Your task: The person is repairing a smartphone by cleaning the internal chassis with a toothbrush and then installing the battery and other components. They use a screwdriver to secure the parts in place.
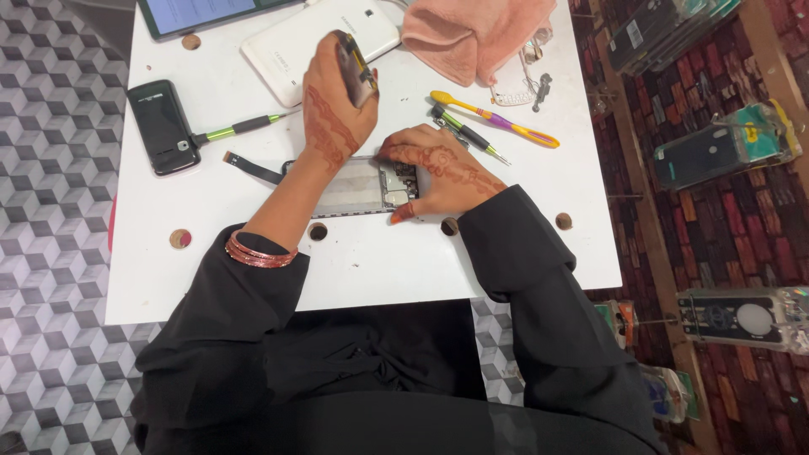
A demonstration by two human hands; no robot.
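The left hand holds up a small dark part. The right hand presses the open phone flat on the desk. It looks thin, light and breakable; hold its edges

Opened phone at table centre, bar phone at left, tablet top centre, cloth upper right, screwdrivers right of centre.

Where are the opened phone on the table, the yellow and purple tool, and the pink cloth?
opened phone [358,187], head view, on its bare metal inside.
yellow and purple tool [493,119], head view, mid handle.
pink cloth [472,34], head view, middle of the fold.
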